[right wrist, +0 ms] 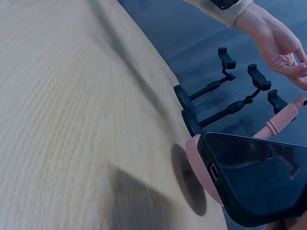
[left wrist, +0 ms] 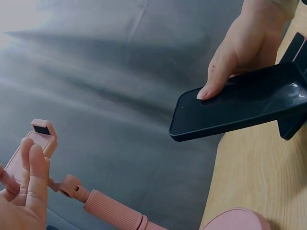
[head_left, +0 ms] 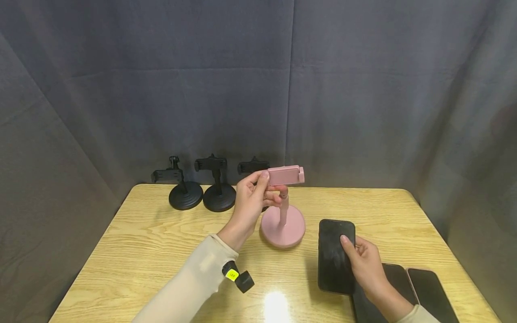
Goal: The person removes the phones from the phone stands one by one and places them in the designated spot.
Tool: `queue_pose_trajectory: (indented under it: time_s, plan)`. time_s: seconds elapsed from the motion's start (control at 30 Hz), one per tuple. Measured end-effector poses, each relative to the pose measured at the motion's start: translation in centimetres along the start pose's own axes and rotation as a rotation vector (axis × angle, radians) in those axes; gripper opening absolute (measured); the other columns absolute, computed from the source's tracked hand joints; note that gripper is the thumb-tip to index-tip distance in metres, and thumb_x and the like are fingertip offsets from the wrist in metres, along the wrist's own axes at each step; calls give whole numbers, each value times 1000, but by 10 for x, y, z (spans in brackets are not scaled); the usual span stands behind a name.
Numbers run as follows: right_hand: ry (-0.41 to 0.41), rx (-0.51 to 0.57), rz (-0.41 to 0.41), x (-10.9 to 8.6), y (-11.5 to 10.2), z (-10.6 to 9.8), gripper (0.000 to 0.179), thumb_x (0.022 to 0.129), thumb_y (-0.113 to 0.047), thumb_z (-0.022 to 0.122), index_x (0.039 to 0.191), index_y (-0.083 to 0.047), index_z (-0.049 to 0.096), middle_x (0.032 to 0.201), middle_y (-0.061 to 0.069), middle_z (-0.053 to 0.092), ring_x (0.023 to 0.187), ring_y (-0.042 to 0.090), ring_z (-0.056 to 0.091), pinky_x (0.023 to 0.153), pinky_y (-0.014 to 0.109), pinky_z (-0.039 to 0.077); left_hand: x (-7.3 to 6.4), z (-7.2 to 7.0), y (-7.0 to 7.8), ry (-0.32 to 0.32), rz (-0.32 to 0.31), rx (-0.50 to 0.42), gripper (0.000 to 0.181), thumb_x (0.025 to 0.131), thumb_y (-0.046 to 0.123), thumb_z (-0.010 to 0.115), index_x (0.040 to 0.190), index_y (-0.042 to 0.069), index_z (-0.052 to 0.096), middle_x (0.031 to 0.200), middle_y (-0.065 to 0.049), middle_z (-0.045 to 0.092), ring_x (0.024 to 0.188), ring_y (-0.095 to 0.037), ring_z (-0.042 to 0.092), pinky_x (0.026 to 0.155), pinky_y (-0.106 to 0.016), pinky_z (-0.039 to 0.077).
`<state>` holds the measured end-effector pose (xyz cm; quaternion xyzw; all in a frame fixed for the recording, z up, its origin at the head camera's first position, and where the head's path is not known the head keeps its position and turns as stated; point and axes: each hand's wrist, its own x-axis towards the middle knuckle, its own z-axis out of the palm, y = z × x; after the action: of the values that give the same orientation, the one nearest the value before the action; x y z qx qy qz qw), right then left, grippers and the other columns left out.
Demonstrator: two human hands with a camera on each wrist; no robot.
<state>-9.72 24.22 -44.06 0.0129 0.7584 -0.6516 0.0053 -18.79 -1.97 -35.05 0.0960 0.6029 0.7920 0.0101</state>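
A pink phone stand (head_left: pixel 284 231) stands upright on its round base near the back of the table. At the left end of its clamp (head_left: pixel 286 175), my left hand (head_left: pixel 249 199) pinches with the thumb in front and other fingers behind and below. My right hand (head_left: pixel 368 265) grips a black smartphone (head_left: pixel 334 264), thumb across its dark screen. The phone is raised above the wood, right of the pink base and apart from it. In the right wrist view, the phone (right wrist: pixel 261 175) hides part of the stand, and the right hand is mostly out of frame.
Black phone stands (head_left: pixel 219 197) line the back left edge; one is partly behind my left hand. Two more dark-screened devices (head_left: pixel 432 291) lie at the front right, below my right hand. A grey curtain (head_left: pixel 181 89) hangs behind the wooden table (head_left: pixel 133 251).
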Motion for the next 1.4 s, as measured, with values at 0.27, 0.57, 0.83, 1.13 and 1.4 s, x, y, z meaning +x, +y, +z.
queue_pose_trajectory:
  time_s: [0.27, 0.57, 0.83, 1.13, 1.4]
  plan:
    - [-30, -16, 1, -1, 5, -2, 48, 110, -29, 43, 127, 15, 53, 81, 0, 79, 72, 18, 77, 66, 32, 63, 7, 3, -3, -20, 7, -15, 33, 109, 22, 47, 127, -2, 62, 91, -17, 78, 58, -6, 67, 63, -22, 60]
    - [-20, -69, 24, -1, 7, -6, 53, 110, -31, 42, 139, 14, 47, 88, 3, 80, 78, 15, 77, 71, 27, 63, 20, 11, -5, -21, 6, -28, 32, 109, 22, 47, 126, 0, 64, 92, -17, 78, 59, -6, 68, 64, -23, 61]
    - [-20, -51, 25, -3, 9, -9, 53, 110, -30, 42, 139, 14, 45, 89, 1, 80, 78, 16, 78, 69, 30, 63, 32, 17, -6, 0, 14, -19, 33, 109, 22, 48, 127, 0, 64, 92, -20, 77, 58, -6, 68, 61, -23, 60]
    - [-25, -25, -9, -4, 11, -12, 51, 110, -27, 42, 135, 17, 47, 86, 0, 80, 76, 17, 78, 67, 31, 63, 44, 22, -11, 3, -8, 34, 33, 109, 23, 47, 129, 4, 64, 99, -25, 76, 61, -6, 69, 64, -23, 60]
    - [-23, -46, 2, -6, 14, -13, 52, 111, -28, 41, 135, 17, 48, 88, 2, 80, 79, 15, 77, 71, 28, 63, 52, 29, -16, 19, -20, 41, 32, 109, 21, 47, 128, 1, 64, 100, -28, 75, 58, -5, 68, 61, -20, 59]
